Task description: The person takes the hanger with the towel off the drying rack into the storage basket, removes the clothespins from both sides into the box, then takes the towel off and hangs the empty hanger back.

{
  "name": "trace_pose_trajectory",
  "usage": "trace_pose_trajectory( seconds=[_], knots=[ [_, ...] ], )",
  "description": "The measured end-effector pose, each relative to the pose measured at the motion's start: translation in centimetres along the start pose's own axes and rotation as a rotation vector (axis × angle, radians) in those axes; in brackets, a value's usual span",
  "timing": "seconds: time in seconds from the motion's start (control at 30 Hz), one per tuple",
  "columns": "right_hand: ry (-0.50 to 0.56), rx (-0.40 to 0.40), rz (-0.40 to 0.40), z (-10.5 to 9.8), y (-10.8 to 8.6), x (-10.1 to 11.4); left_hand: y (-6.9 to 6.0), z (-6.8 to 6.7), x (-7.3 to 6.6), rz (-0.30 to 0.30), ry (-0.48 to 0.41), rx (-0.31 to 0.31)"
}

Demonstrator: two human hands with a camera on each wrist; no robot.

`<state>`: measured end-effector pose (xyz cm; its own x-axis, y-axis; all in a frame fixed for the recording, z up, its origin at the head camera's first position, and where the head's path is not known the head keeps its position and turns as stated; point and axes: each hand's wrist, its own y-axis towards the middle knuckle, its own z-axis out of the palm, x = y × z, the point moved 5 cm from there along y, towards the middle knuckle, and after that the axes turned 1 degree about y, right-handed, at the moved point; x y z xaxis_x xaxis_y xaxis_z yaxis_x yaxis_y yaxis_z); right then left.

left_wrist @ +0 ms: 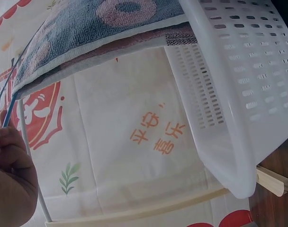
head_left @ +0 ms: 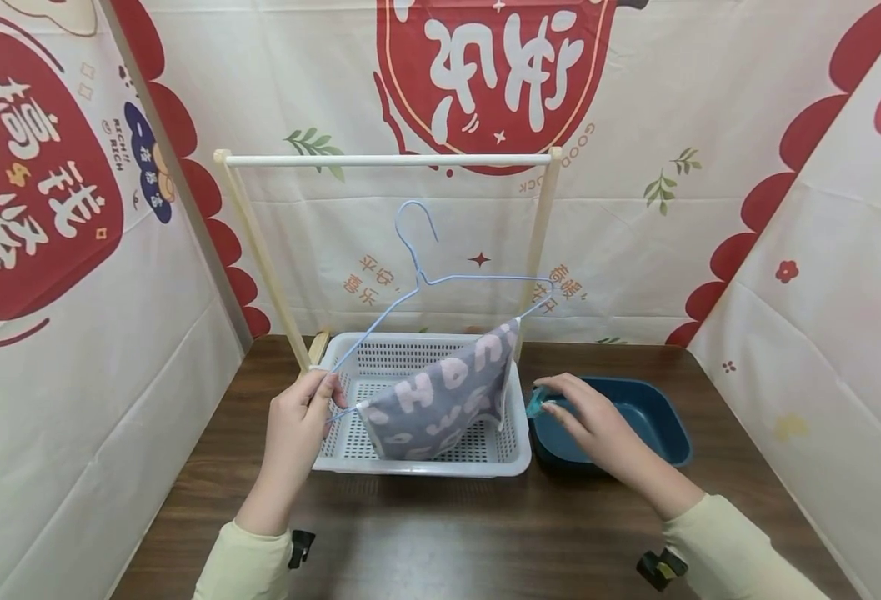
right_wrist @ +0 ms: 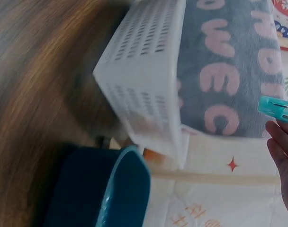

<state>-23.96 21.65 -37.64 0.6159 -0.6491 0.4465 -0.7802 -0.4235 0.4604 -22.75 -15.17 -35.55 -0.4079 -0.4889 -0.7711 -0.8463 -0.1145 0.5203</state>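
My left hand [head_left: 297, 425] grips the lower left corner of a thin blue clothes hanger [head_left: 485, 277], held up and tilted with its hook free in the air. A grey-blue towel [head_left: 440, 400] with pink letters hangs folded over the hanger's bottom bar, its lower part down in the white basket. In my right hand [head_left: 593, 425] a teal clothespin [right_wrist: 275, 108] is pinched between thumb and fingers. That hand is above the left rim of a dark teal basin. In the right wrist view the clothespin appears close to the towel's edge.
The white perforated basket [head_left: 417, 468] stands on the brown wooden table [head_left: 440, 542]. Behind rises a wooden rack with a white crossbar [head_left: 387, 161]. The teal basin [head_left: 661, 417] sits right of the basket. Printed cloth [head_left: 635, 267] screens the back and both sides.
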Motion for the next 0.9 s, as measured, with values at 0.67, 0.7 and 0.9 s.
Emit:
trace_pose_trajectory(
  seconds=[0.67,0.7,0.9],
  knots=[
    [0.027,0.112,0.253,0.9,-1.7,-6.8,-0.1,-0.3,0.1,0.012,-0.026,0.003],
    [0.024,0.115,0.274,0.9,-1.8,-7.2,-0.1,-0.2,0.1,0.011,-0.027,0.004],
    [-0.04,0.11,0.374,0.9,-2.5,-9.5,-0.2,-0.2,0.2,0.004,-0.027,0.004]
  ],
)
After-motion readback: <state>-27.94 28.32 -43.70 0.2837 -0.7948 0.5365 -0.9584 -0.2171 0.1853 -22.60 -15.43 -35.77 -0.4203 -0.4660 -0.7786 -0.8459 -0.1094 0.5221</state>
